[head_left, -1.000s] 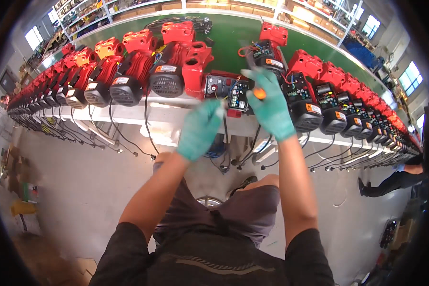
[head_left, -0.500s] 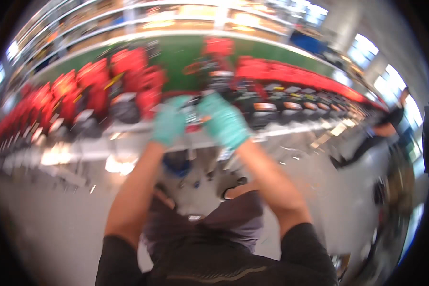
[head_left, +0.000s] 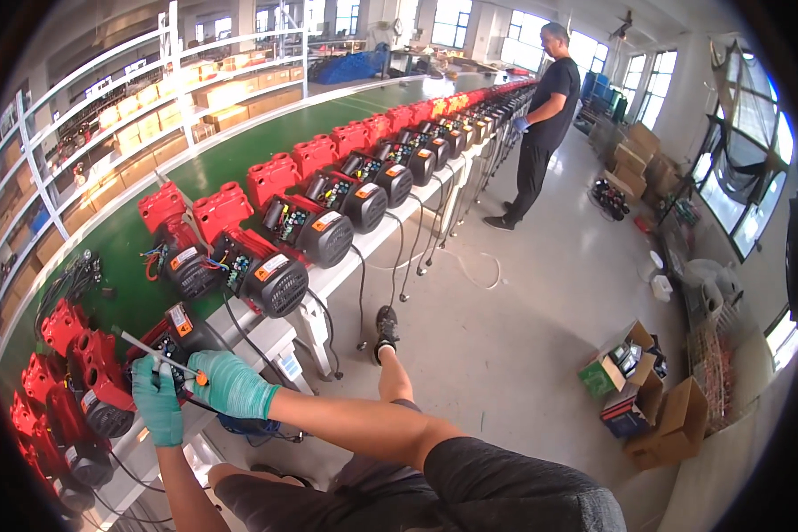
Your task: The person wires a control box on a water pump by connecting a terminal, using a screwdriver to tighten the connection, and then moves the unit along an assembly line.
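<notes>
Both hands wear teal gloves and meet at a red-and-black motor unit (head_left: pixel 186 330) on the near edge of the bench, at the lower left. My right hand (head_left: pixel 232 383) is closed round a slim grey rod (head_left: pixel 137 342) with an orange piece at its end, which slants up and left across the unit. Against the unit's open wiring side, my left hand (head_left: pixel 157 403) has its fingers bent and pressed together; what they grip is hidden. A black motor with a red body (head_left: pixel 102 377) stands just left of my hands.
Similar motor units (head_left: pixel 275 279) line the green-topped bench (head_left: pixel 217 164) into the distance, cords hanging off its edge. Black cables (head_left: pixel 71 284) lie at the left. A person (head_left: pixel 545 115) stands beside the bench farther along. Open cardboard boxes (head_left: pixel 674 426) sit on the right floor.
The view has swung to the right and sharpened from a blur. My hands now appear lower and farther left in it, still together at a motor unit.
</notes>
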`<state>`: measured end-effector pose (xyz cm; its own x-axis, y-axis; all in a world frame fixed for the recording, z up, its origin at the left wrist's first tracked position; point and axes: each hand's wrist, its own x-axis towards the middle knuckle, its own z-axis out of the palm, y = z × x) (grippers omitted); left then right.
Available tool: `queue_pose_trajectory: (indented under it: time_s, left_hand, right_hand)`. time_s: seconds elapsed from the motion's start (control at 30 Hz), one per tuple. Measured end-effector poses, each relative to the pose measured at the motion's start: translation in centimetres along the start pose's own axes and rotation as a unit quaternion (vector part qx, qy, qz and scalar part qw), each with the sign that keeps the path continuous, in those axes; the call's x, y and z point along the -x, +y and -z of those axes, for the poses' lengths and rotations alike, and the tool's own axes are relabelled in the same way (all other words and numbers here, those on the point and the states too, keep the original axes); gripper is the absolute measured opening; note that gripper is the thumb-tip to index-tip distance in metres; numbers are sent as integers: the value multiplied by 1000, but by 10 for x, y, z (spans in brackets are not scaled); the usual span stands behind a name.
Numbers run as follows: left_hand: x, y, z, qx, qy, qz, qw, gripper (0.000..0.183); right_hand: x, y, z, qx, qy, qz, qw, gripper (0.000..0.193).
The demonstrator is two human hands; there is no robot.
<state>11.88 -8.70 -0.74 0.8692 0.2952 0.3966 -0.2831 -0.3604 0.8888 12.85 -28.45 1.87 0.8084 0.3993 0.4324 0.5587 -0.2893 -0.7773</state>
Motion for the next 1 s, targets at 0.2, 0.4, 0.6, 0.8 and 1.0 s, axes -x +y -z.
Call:
queue_pose_trajectory:
  time_s: [0.2,0.4,0.6,0.8,1.0]
  left_hand:
    - [9,20,3,-83,-29,-111,990,12]
    - [15,22,6,-54,-76,-86,992,10]
    - [13,15,10,-43,-94,-28,994,13]
    - [16,27,6,-141,-79,-73,984,14]
    - [15,9,7,-143,-93,-63,983,17]
  right_hand:
    - [12,1,-6,-116,11,-84,990,16]
    - [30,-1,-30,-167,24,-153,974,17]
    - [40,-15,-27,-118,96,-94,984,13]
    - [10,-12,30,-126,81,21,988,52]
    - [-26,13,21,-114,-85,68,987,47]
